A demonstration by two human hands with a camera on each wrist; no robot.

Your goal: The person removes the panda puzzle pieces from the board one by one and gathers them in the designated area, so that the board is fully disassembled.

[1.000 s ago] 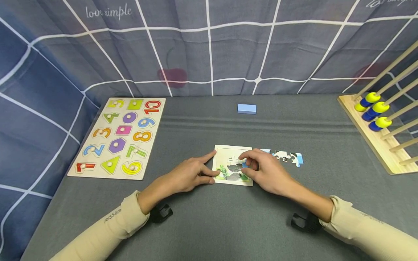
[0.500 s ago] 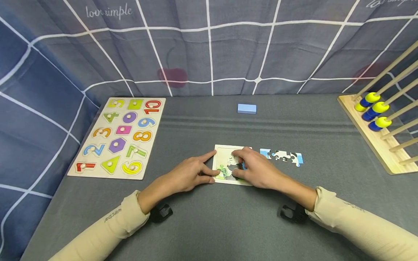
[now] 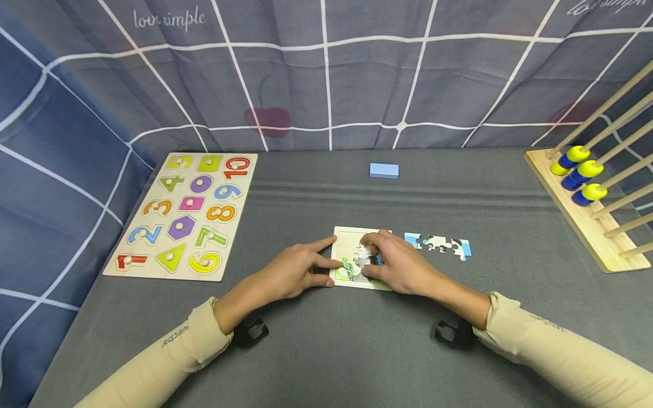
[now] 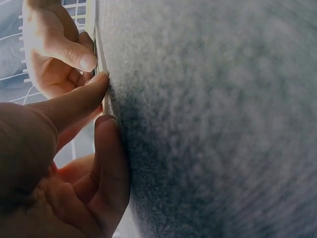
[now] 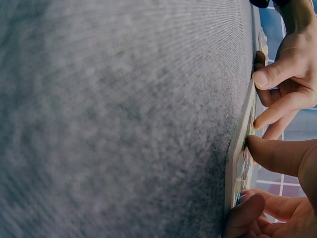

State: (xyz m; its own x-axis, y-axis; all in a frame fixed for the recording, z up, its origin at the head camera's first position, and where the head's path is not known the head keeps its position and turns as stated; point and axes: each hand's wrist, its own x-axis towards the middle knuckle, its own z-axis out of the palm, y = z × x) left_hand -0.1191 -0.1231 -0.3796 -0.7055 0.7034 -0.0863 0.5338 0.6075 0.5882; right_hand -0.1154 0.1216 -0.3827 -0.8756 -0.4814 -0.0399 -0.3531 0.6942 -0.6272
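Note:
A small wooden jigsaw tray [image 3: 348, 236] with a pale frame lies on the grey table in the head view. Fitted pieces show a green plant and grey-black parts in its lower part. My left hand [image 3: 293, 271] lies at its left side, fingers spread, fingertips touching the frame and the picture. My right hand [image 3: 403, 263] is over its right half, thumb and bent fingers set apart on the pieces; the palm hides much of that side. In the right wrist view the thumb [image 5: 272, 153] touches the tray's surface. Loose panda jigsaw pieces [image 3: 445, 245] lie right of the tray.
A number-and-shape peg board [image 3: 178, 215] lies at the left. Behind the tray sits a blue block [image 3: 384, 170]. An abacus-like wooden stand [image 3: 586, 209] with rods and yellow and blue beads is at the right. A checked curtain [image 3: 357, 73] hangs behind the table.
My right hand has moved left over the tray from its right edge, uncovering the blue end of the loose pieces. In the last half second it barely moves. My left hand stays put.

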